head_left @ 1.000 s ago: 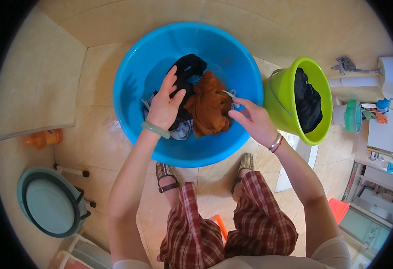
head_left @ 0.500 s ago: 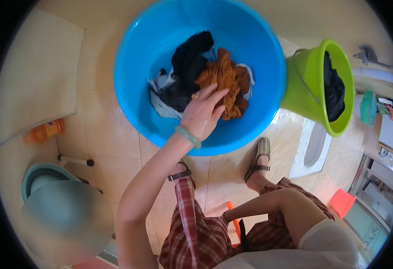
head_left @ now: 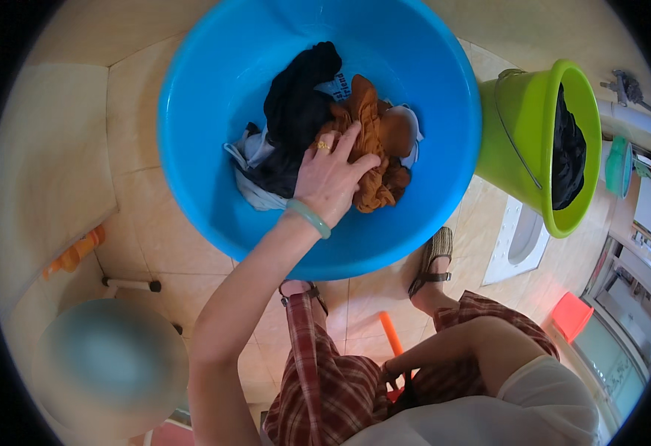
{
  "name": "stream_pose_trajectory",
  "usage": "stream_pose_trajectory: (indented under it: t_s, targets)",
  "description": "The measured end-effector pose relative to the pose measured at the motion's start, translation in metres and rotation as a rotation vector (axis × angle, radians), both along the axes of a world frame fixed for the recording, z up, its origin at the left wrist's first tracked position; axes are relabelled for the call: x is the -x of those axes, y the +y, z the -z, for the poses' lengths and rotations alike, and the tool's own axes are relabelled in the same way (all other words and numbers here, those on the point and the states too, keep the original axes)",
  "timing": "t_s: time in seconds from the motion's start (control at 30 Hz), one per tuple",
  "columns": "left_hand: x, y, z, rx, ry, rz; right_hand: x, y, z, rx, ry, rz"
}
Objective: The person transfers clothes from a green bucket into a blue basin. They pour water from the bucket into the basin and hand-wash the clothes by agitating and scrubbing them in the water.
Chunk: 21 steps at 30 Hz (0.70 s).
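Note:
Inside a large blue basin (head_left: pixel 191 149) lies a heap of clothes. My left hand (head_left: pixel 333 175), with a gold ring and a pale green bangle, reaches into the heap. Its fingers are bent into a crumpled brown garment (head_left: pixel 370 111), with folds bunched between thumb and index finger. Beside that hand lie a black garment (head_left: pixel 295 93) and a white cloth (head_left: pixel 255 192). More white cloth (head_left: pixel 407 123) shows behind the brown one. Low between my knees, my right hand (head_left: pixel 394 373) is next to an orange bar (head_left: pixel 391 333); its fingers are mostly hidden.
A lime-green bucket (head_left: pixel 519 134) holding dark cloth (head_left: pixel 567 156) stands right of the basin. Beyond it a squat toilet (head_left: pixel 519 241) is set in the tiled floor. An orange bottle (head_left: pixel 76 253) and a white bar with black ends (head_left: pixel 132 284) are at left, above a blurred round shape (head_left: pixel 113 364).
The fingers of my left hand have closed more into the brown garment, whose folds have shifted. The whole view has moved slightly; my right hand shows a little more beside the orange bar.

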<state>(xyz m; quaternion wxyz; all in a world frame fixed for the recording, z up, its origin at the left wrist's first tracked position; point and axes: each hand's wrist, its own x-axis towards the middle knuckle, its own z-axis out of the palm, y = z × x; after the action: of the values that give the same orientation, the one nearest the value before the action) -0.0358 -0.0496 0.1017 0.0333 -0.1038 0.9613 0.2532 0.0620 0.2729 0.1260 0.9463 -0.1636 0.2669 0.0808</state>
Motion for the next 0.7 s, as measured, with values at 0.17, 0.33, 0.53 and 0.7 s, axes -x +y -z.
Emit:
stream_pose_trajectory:
  t_s: [0.17,0.33,0.53,0.7]
  targets:
    - [0.019,-0.018,-0.010,-0.456,0.069,-0.204,0.025,-0.004,-0.008,-0.354,-0.062,-0.043]
    - [0.009,-0.037,-0.022,-0.612,0.069,-0.256,0.066,-0.013,-0.013,0.657,-0.264,-0.266]
    - [-0.027,-0.049,-0.026,-0.570,0.264,-0.247,0.234,-0.231,-0.047,1.232,1.054,0.748]
    - [-0.007,-0.049,-0.097,-1.229,0.473,-0.446,0.293,-0.253,0.002,1.023,0.862,1.002]
